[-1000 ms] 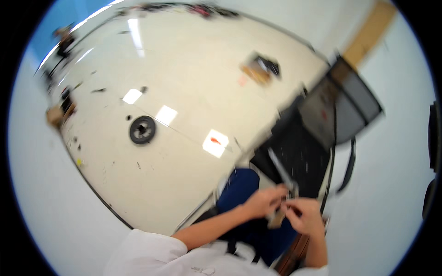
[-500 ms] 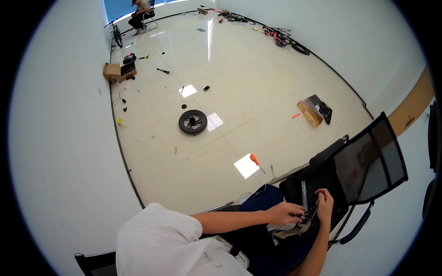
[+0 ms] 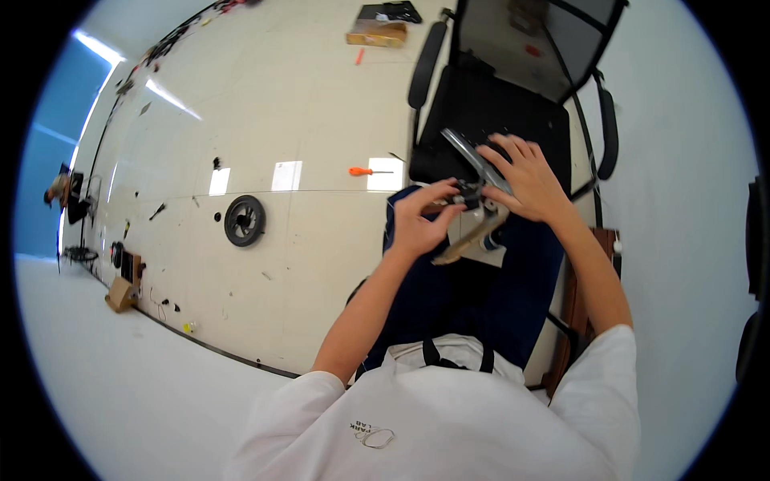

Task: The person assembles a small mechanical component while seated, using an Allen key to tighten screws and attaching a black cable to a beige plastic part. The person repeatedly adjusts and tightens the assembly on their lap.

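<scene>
A grey metal bar (image 3: 469, 153) joins a curved beige piece (image 3: 457, 248), forming one part that lies over my lap, its upper end at the black chair seat. My left hand (image 3: 421, 224) is curled at the joint, with thumb and fingers pinching a small dark fitting (image 3: 464, 193) of unclear kind. My right hand (image 3: 529, 180) has its fingers spread above the bar; its thumb reaches the bar's lower end. Beneath the curved piece, a whitish flat piece (image 3: 488, 256) shows on my dark blue trousers (image 3: 513, 297).
A black office chair (image 3: 501, 104) faces me, armrests on both sides. On the floor to the left lie an orange-handled screwdriver (image 3: 361, 171), a black wheel (image 3: 245, 220) and small parts. An open cardboard box (image 3: 377, 34) lies farther off. A person (image 3: 60, 190) sits at far left.
My view has swung to the right and down, bringing the lap and chair to the middle. My right hand has gone from curled fingers to spread ones; my left remains at the joint.
</scene>
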Demonstrator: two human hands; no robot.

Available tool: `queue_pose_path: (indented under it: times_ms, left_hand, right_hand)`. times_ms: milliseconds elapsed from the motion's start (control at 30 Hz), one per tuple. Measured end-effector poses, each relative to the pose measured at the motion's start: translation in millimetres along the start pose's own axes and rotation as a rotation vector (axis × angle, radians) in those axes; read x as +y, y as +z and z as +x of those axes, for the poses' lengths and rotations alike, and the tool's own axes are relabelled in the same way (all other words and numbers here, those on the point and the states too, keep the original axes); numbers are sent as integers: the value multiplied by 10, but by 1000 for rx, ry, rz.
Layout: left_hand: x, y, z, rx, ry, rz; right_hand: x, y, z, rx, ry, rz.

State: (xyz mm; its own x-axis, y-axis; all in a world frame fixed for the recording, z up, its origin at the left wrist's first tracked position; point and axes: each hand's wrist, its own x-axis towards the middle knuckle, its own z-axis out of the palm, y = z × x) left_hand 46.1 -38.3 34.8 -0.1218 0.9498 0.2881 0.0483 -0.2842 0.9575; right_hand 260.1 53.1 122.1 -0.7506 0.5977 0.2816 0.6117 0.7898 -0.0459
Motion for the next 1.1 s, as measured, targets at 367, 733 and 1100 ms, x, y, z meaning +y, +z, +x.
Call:
queue_pose_path:
  times_ms: [367,733,1100]
  left_hand:
    - [-10,-11,12,186,127,304]
    - [13,-13,51,268,-40,303]
    - [46,9,46,322,-70,313]
  right_hand:
    - [77,497,45,148,12,48]
    - [-790,388,-414,236,347,148]
    - [-1432,28,-319,246,389,268]
